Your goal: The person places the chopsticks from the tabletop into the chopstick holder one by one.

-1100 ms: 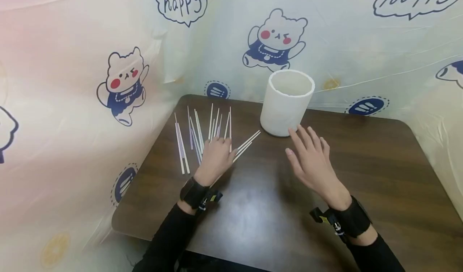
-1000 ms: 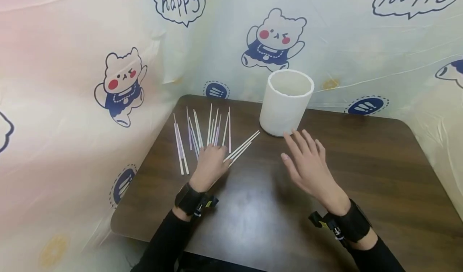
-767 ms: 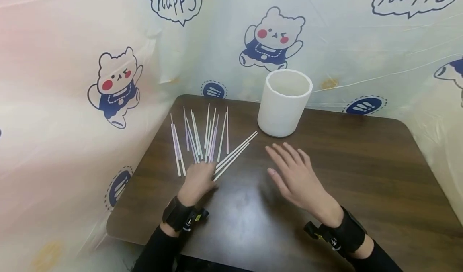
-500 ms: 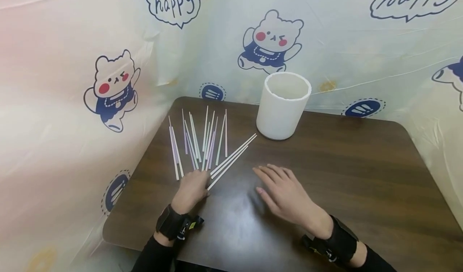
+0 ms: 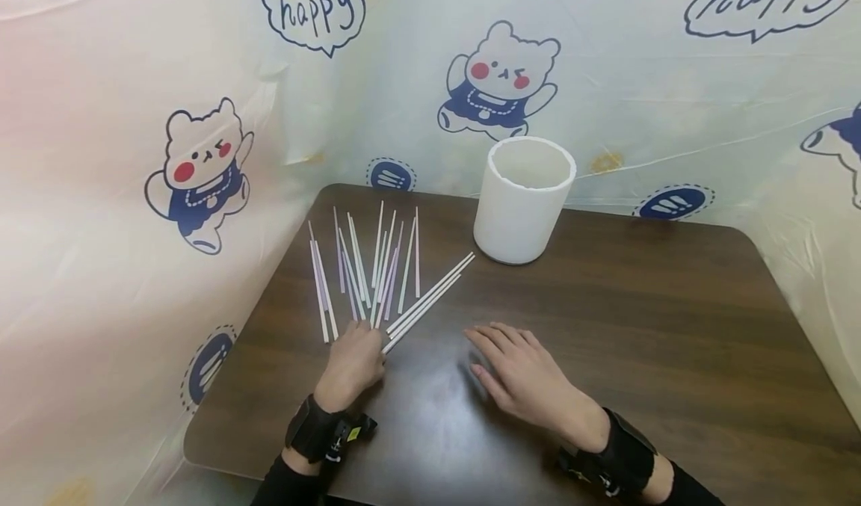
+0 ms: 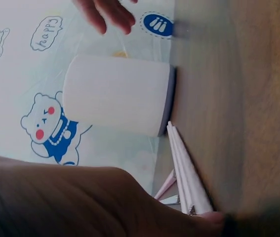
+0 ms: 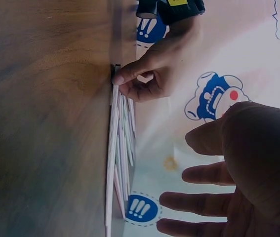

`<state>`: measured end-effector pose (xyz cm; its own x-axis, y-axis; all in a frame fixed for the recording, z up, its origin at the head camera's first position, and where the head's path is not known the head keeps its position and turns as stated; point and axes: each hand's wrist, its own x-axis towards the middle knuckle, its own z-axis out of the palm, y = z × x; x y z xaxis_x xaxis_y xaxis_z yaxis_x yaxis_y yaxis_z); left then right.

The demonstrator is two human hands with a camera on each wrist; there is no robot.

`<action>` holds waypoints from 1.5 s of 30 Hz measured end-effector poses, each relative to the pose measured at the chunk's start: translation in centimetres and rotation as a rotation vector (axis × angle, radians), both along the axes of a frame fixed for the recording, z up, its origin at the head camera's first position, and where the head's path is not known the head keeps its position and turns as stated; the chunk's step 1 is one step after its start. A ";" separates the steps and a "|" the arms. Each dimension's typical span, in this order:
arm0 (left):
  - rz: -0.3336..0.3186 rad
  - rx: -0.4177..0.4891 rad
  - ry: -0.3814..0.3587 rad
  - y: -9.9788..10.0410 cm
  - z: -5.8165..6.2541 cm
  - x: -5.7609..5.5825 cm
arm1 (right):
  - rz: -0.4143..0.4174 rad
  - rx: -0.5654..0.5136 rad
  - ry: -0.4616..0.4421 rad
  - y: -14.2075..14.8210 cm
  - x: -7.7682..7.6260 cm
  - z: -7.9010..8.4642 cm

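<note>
Slim, pale chopsticks (image 5: 383,267) in white, lilac and pale green lie fanned out on the left of the table. Several point away from me; a few white ones (image 5: 430,300) slant to the right. My left hand (image 5: 350,360) is at their near ends; in the right wrist view its thumb and forefinger (image 7: 135,71) pinch a chopstick close to its end. My right hand (image 5: 528,379) hovers over the table right of the chopsticks, its fingers (image 7: 199,203) spread and holding nothing. A white cylindrical holder (image 5: 518,222) stands upright beyond both hands.
The dark wooden table (image 5: 639,326) has rounded corners. Behind it and on the left hangs a pale printed curtain (image 5: 403,57) with bears. The holder sits near the table's back edge, close to the curtain. Black bands with cameras circle both wrists.
My left hand has drawn back toward me, from the middle of the chopsticks to their near ends. The right hand has also come nearer and moved left, away from the holder.
</note>
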<state>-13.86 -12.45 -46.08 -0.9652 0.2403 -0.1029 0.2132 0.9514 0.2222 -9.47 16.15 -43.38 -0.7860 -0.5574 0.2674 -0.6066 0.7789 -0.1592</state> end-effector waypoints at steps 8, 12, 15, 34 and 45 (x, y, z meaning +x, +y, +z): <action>-0.007 -0.055 0.252 0.0 1.7 0.1 | -0.037 -0.018 0.024 0.8 -0.5 0.5; 0.000 0.093 0.296 -0.2 3.5 -0.3 | -0.044 -0.028 0.042 1.4 -1.1 1.1; 0.022 0.252 0.305 -0.4 4.9 -0.5 | -0.050 -0.036 0.057 2.0 -1.6 1.8; -0.231 0.847 0.921 1.5 12.9 -4.0 | -0.129 -0.141 0.113 4.8 -6.3 8.5; -0.491 1.022 1.210 6.2 19.7 -2.9 | 0.019 -0.165 0.172 2.1 -9.0 12.5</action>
